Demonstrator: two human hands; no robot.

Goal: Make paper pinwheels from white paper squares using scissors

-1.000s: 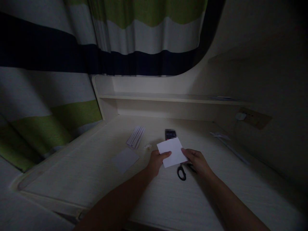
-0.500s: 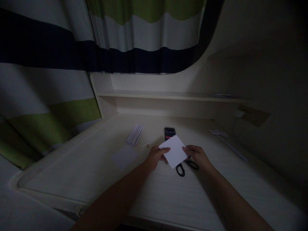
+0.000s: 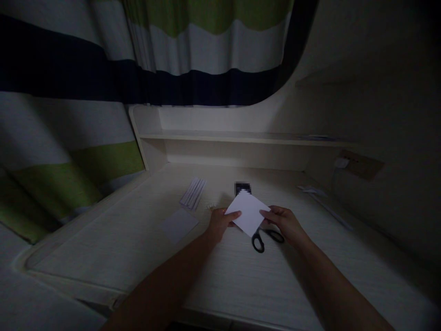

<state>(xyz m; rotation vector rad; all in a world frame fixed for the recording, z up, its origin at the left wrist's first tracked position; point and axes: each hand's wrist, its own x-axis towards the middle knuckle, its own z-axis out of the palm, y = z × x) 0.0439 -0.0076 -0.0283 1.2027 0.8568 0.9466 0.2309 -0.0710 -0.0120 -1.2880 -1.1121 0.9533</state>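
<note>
1. I see the surface (image 3: 227,280), the shelf (image 3: 220,136) behind.
2. The paper (image 3: 246,211) is held above it, squarish, one corner pointing shelfward; long axis unclear.
3. My right hand (image 3: 282,221) pinches its right corner.
4. My left hand (image 3: 218,223) pinches the left.

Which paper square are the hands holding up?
The brighter paper square, pinched by the left hand and right hand; the duller square lies left, on the desk.

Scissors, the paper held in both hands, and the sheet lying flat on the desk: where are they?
Scissors (image 3: 253,241): head view, rim of the left-hand handle loop.
Held paper (image 3: 248,212): head view, middle of its white face.
Flat sheet (image 3: 178,225): head view, middle of its upper face.
</note>
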